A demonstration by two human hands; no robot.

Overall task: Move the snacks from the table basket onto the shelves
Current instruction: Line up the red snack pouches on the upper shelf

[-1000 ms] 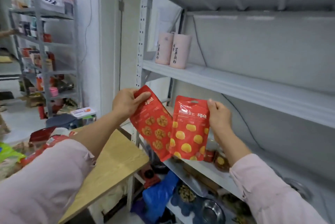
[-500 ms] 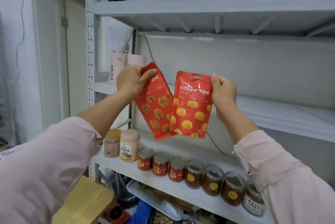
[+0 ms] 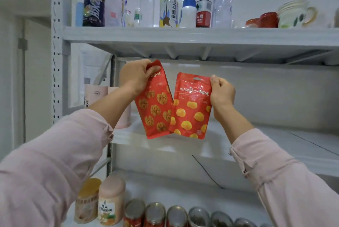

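Above the grey metal middle shelf, my left hand pinches the red walnut-print foil pouch; my right hand pinches the red yellow-nut-print foil pouch.

left hand pinches walnut pouch top | right hand pinches yellow-nut pouch edge | pouches overlap mid-frame before middle shelf | bottles top shelf

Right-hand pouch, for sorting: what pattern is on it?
The pouch is red with yellow oval spots; head view.
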